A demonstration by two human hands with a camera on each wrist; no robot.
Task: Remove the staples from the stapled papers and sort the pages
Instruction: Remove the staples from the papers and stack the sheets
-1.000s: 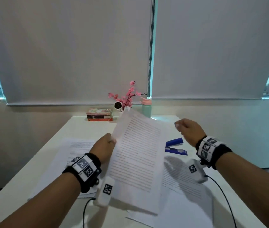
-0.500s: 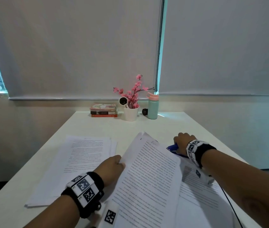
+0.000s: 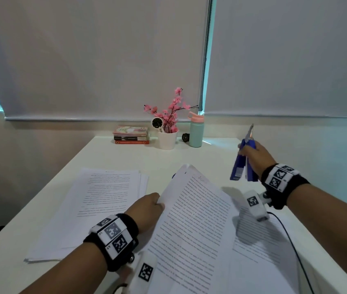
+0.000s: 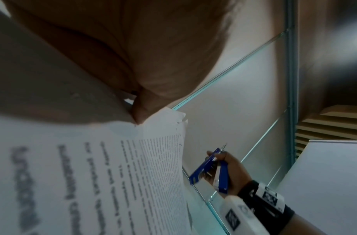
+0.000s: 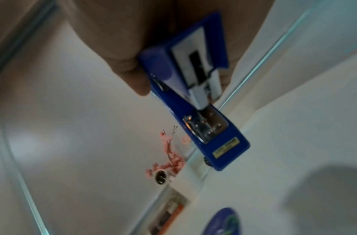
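Note:
My left hand (image 3: 147, 206) pinches the left edge of a set of printed pages (image 3: 193, 225), tilted up off the white desk; in the left wrist view my thumb (image 4: 141, 111) presses the pages (image 4: 133, 167) near their top corner. My right hand (image 3: 255, 155) grips a blue stapler (image 3: 241, 164) in the air right of the pages, its metal remover tip pointing up. The right wrist view shows the stapler (image 5: 195, 95) hinged apart, base hanging down. A stack of loose pages (image 3: 96, 206) lies flat to the left. More pages (image 3: 261, 240) lie under my right wrist.
At the desk's far edge stand a stack of books (image 3: 131, 135), a white pot with pink flowers (image 3: 168, 132), a small black object (image 3: 185, 137) and a green bottle with a pink cap (image 3: 196, 131). A black cable (image 3: 291, 240) runs from my right wrist along the desk's right side.
My right hand went down to the stapler on the desk, took hold of it and lifted it into the air. The left hand lowered the pages from nearly upright to a slant.

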